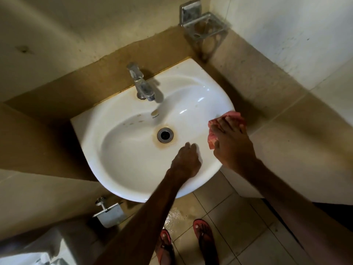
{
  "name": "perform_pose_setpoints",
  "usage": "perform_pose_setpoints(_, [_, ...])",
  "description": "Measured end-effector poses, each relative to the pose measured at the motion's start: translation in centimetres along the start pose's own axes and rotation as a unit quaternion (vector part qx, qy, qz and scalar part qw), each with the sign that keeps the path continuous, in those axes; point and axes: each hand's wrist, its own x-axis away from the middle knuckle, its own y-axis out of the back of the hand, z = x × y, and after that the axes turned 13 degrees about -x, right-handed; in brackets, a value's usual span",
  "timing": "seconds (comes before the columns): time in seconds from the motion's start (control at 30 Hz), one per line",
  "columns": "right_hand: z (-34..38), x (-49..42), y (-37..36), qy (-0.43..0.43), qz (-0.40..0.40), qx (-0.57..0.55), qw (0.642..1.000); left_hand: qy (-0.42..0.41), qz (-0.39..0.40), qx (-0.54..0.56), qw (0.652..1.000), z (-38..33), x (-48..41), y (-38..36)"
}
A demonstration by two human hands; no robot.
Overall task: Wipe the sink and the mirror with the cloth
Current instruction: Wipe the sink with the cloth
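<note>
Pink cloth (pixel 234 116) lay bunched on the right rim of the white sink (pixel 124 169), out to the right of the drain (pixel 165 135). My right hand (pixel 231 142) pressed down on it with the fingers spread and fairly straight over the wad, flat on it rather than wrapped round it. My left hand (pixel 186 161) rested on the bowl's inner wall, just nearer to me than the drain and a little to its right; its fingers were loosely bent against the porcelain and held nothing. A brownish ring stained the basin around the drain. Beyond the drain, at the back edge, stood the chrome tap (pixel 141 85), its spout reaching over the bowl. Farther beyond the drain and to its right, a metal soap holder (pixel 204 27) hung on the wall in the corner. On my side of the drain, below the bowl and to the left, a toilet-roll holder (pixel 108 214) was fixed to the wall — and my feet in red sandals (pixel 205 240) stood on the tiled floor (pixel 238 217), wet in one patch
</note>
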Motion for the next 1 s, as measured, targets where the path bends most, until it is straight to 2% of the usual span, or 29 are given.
perform_pose_setpoints(0.17, [0.5,1.7,-1.2,-0.041,-0.037,-0.098,0.994,-0.018,0.010,-0.017,1.000,-0.1,0.1,0.0])
perform_pose_setpoints(0.37, [-1.8,-4.3,-0.2,-0.040,-0.086,-0.080,0.992,-0.020,0.051,-0.015,0.998,-0.3,-1.0,1.8])
perform_pose_setpoints(0.5, [-2.4,-6.9,0.7,-0.039,-0.079,-0.093,0.992,-0.017,0.066,-0.014,0.998,-0.4,-1.1,1.9])
perform_pose_setpoints(0.8, [-1.3,2.1,-0.9,-0.064,-0.076,-0.164,0.981,-0.021,0.101,-0.033,0.994,-0.2,-1.4,1.9])
perform_pose_setpoints(1.0, [-1.9,-3.3,-1.3,-0.050,-0.062,-0.043,0.996,-0.009,0.118,-0.023,0.993,0.5,-1.7,1.7])
